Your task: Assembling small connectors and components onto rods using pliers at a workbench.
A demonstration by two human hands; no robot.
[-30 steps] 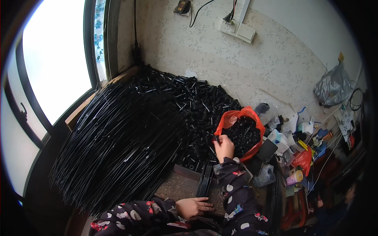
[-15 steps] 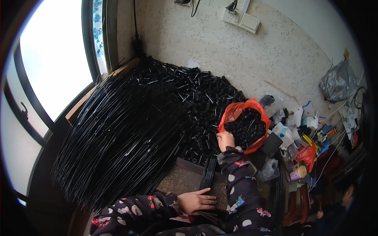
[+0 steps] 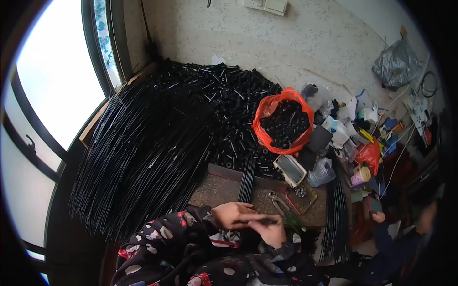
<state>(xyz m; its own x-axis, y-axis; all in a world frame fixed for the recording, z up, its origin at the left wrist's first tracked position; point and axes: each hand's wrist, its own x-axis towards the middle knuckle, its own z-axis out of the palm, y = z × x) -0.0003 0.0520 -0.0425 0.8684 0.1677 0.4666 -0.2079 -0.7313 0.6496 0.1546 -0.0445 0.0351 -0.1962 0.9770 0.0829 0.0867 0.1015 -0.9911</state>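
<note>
My left hand [image 3: 232, 214] lies palm down at the near end of a small bundle of thin black rods [image 3: 247, 183], its fingers stretched toward the right. Close against its fingertips is my right hand [image 3: 270, 229], fingers drawn together. Something small and dark shows at those fingers, too unclear to name. Beyond the hands, a red plastic bag [image 3: 260, 115] stands open, full of short black tubular pieces [image 3: 286, 125]. The bundle's far end reaches a loose heap of similar pieces [image 3: 231, 97].
A large sheaf of long black rods [image 3: 138, 167] fills the left, by the window. Pliers [image 3: 278, 202] and a framed rectangular object [image 3: 291, 170] lie right of the bundle. More rods [image 3: 335, 224] hang at the right edge. Beyond is clutter with a cup [image 3: 360, 176]; another person's hand [image 3: 378, 217] shows.
My right hand has come back from the red bag's near edge to beside my left hand. The view has shifted, and the pliers and framed object that my right arm covered now show.
</note>
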